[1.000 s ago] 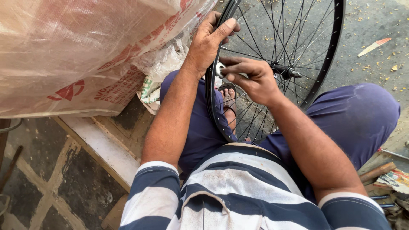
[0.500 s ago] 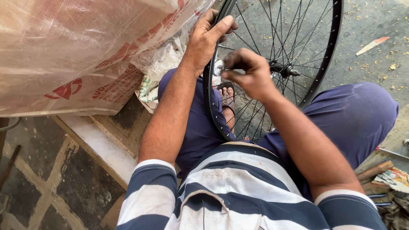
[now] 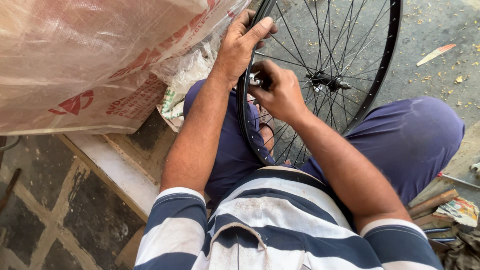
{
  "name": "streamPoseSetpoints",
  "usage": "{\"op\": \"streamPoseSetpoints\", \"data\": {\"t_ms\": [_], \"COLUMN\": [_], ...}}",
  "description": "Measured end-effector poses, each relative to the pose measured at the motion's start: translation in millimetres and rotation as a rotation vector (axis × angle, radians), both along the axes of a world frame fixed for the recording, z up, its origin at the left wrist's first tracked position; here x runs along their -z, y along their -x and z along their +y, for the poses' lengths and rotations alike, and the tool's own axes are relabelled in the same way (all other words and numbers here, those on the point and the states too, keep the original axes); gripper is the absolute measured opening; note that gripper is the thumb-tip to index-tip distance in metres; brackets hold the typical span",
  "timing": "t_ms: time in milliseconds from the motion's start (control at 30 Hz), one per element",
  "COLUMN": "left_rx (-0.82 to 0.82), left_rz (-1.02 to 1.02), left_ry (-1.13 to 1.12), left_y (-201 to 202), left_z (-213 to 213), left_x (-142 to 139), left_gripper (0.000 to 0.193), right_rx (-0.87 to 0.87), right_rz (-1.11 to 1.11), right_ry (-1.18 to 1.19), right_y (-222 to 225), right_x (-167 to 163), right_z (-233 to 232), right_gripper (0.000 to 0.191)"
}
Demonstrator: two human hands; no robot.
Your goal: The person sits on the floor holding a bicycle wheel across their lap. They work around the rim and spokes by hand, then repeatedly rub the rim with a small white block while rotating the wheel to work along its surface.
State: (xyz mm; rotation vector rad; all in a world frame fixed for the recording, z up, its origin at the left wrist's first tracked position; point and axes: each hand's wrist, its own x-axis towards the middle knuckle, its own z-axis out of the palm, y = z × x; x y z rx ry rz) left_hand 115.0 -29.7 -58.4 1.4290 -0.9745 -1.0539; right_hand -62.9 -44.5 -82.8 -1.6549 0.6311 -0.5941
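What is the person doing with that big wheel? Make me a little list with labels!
Left hand: left hand grips the black rim of the bicycle wheel.
Right hand: right hand pinches a small silvery tool at the spokes, close to the rim.
Wheel: upright between the knees, hub in the middle.
Clothes: striped shirt, blue trousers.
Nearby: plastic-wrapped bundle on the left, scattered tools at the lower right.

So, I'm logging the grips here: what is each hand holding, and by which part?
The left hand grips the black bicycle wheel by its rim. The right hand pinches a small silvery tool at the rim; the exact hold is hidden.
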Motion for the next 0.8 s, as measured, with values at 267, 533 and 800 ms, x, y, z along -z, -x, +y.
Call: {"op": "streamPoseSetpoints", "data": {"t_ms": [267,533,800], "left_rx": [0.002,-0.003,-0.001], "left_rz": [-0.055,-0.050,-0.031], "left_ry": [0.020,0.020,0.020], "left_y": [0.0,0.4,-0.5], "left_z": [-0.1,0.6,-2.4], "left_x": [1.2,2.2,3.4], "left_gripper": [0.028,0.030,0.029], "right_rx": [0.052,-0.050,-0.123], "right_rz": [0.062,-0.228,-0.320], "right_ry": [-0.046,-0.242,-0.095], "right_y": [2.4,0.2,3.0], "right_x": [-10.3,-7.3,-8.5], "right_z": [-0.9,-2.0,-5.3], "right_gripper": [0.044,0.028,0.026]}}
